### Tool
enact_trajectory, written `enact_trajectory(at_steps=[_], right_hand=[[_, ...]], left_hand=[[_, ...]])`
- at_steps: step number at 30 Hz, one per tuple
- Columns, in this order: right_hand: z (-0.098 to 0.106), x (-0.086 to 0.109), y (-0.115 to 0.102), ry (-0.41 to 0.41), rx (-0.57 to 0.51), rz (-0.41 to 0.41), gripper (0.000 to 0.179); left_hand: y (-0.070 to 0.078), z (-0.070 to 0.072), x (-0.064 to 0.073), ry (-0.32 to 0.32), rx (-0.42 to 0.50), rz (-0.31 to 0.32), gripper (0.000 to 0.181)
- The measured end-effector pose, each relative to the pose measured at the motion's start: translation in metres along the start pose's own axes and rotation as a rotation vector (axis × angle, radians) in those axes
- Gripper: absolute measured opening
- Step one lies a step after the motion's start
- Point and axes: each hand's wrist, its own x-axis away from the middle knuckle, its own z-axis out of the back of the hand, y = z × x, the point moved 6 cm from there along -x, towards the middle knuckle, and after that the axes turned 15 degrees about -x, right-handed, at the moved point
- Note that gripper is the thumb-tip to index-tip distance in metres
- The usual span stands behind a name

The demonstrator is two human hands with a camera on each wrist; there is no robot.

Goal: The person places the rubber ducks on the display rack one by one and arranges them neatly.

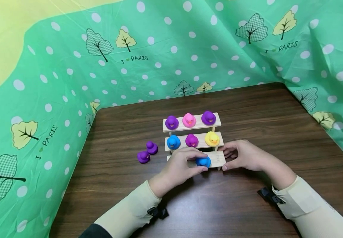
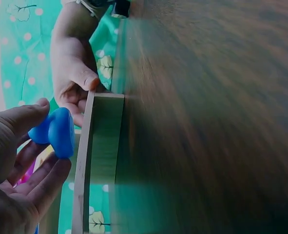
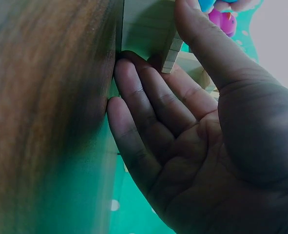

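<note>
Between its thumb and fingers, my left hand (image 1: 177, 168) pinches a blue rubber duck (image 1: 203, 162) at the lowest step of a small wooden display stand (image 1: 218, 160). In the left wrist view the blue duck (image 2: 61, 134) has its flat base turned to the board; whether they touch I cannot tell. My right hand (image 1: 245, 155) grips that step's right end, thumb at the front edge and fingers behind it. On the middle step sit a blue duck (image 1: 173, 142), a magenta duck (image 1: 191, 140) and a yellow duck (image 1: 212, 138). My left hand hides the lowest step's left part.
The top step bears a purple duck (image 1: 171, 122), a pink duck (image 1: 189, 120) and another purple duck (image 1: 208, 118). Left of the stand, two purple ducks (image 1: 143, 157) lie on the dark wooden table (image 1: 123, 191). A green dotted cloth (image 1: 159, 43) rises behind.
</note>
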Motion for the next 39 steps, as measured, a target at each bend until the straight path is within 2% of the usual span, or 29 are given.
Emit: enact_trajectory(at_steps=[6, 13, 23, 31, 39], right_hand=[[-0.001, 0.000, 0.000, -0.007, -0.009, 0.011, 0.056], [0.000, 0.000, 0.001, -0.008, 0.003, 0.020, 0.058], [0.000, 0.001, 0.001, -0.008, -0.028, 0.018, 0.059], [-0.001, 0.002, -0.001, -0.012, -0.029, 0.019, 0.059], [0.000, 0.002, -0.001, -0.017, -0.029, 0.028, 0.059]], left_hand=[[0.006, -0.008, -0.007, -0.020, -0.006, 0.011, 0.035], [0.013, -0.016, -0.010, -0.004, -0.040, -0.020, 0.034], [0.024, -0.023, -0.020, -0.015, -0.143, -0.063, 0.037], [0.025, -0.029, -0.023, -0.036, -0.255, -0.076, 0.039], [0.026, -0.030, -0.024, -0.020, -0.302, -0.091, 0.038]])
